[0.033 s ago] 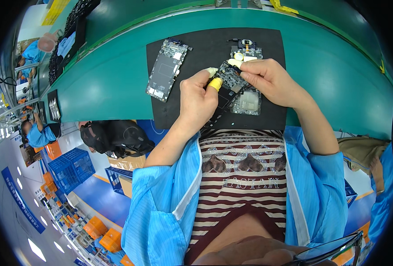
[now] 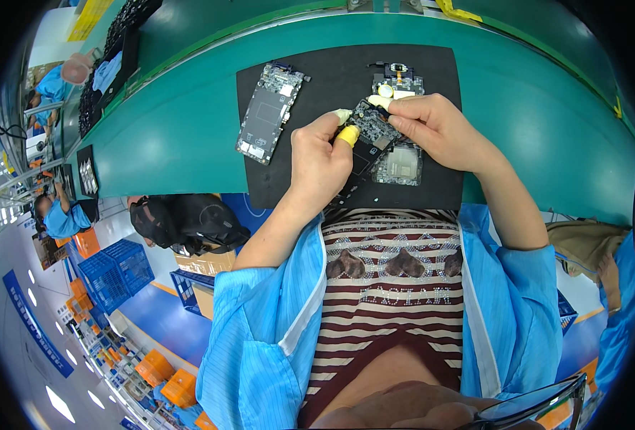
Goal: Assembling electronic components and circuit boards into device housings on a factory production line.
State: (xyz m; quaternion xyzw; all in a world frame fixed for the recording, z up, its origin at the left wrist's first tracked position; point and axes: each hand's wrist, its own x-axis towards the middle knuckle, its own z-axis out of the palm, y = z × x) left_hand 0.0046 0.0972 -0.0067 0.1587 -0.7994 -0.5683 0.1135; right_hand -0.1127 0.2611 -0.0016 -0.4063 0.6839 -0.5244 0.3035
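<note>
Nothing is shifting since the earlier frame: we are still pinching the board between both hands, left hand and right hand closed on it, above the black mat, keeping it steady over the phone frame.

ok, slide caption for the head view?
Both hands, left hand and right hand, hold a circuit board above a black mat.
</note>
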